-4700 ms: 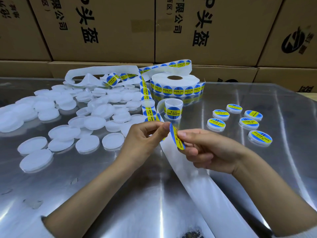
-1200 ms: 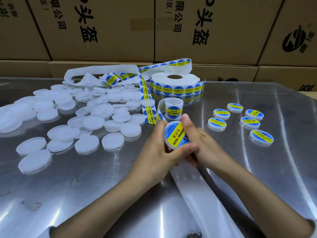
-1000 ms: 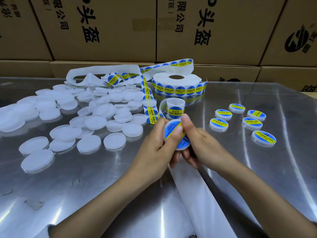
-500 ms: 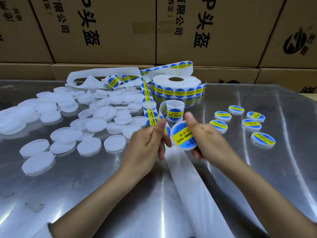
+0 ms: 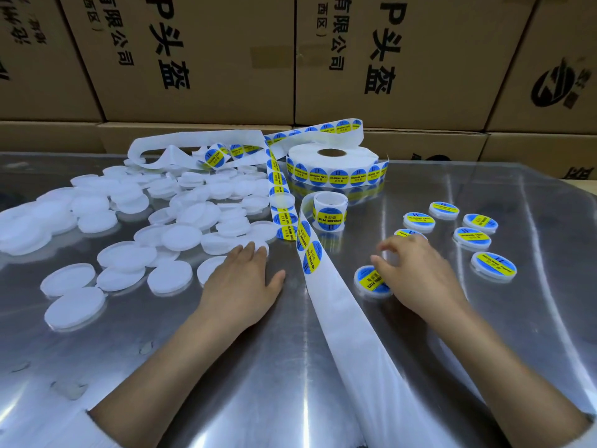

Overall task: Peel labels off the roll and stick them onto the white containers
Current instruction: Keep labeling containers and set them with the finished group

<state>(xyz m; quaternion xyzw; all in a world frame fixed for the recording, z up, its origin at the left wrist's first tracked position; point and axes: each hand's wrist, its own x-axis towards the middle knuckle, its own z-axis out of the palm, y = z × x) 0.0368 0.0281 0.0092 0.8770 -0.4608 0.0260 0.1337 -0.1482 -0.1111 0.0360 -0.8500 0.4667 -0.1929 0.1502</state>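
Nearest the camera, the bare strip of backing paper [image 5: 361, 344] is running up the shiny metal table [image 5: 258, 383] between the two forearms. Just beyond it, the left hand [image 5: 240, 286] is lying flat, palm down, fingers straight and holding nothing; its fingertips are reaching the nearest white containers [image 5: 168, 276], which are spreading out to its left and further away in a loose heap. The right hand [image 5: 416, 276] is hovering low on the other side of the strip, fingers loosely curled and blurred, gripping nothing that I can make out. A freshly labelled container [image 5: 371, 281] is sitting on the table directly at this hand's thumb side, partly under the fingers; whether the fingers are touching it cannot be told. Six more labelled containers [image 5: 492, 265] are lying to the right of and beyond the right hand, one of them half hidden behind its fingers. Between the hands and a little further off, the strip is still carrying blue and yellow labels [image 5: 311, 257], curling past a small coil [image 5: 329, 211]. Behind that, the large label roll [image 5: 334, 164] is lying flat, with loose tape looping to the left. Cardboard boxes [image 5: 210, 59] are standing at the back.
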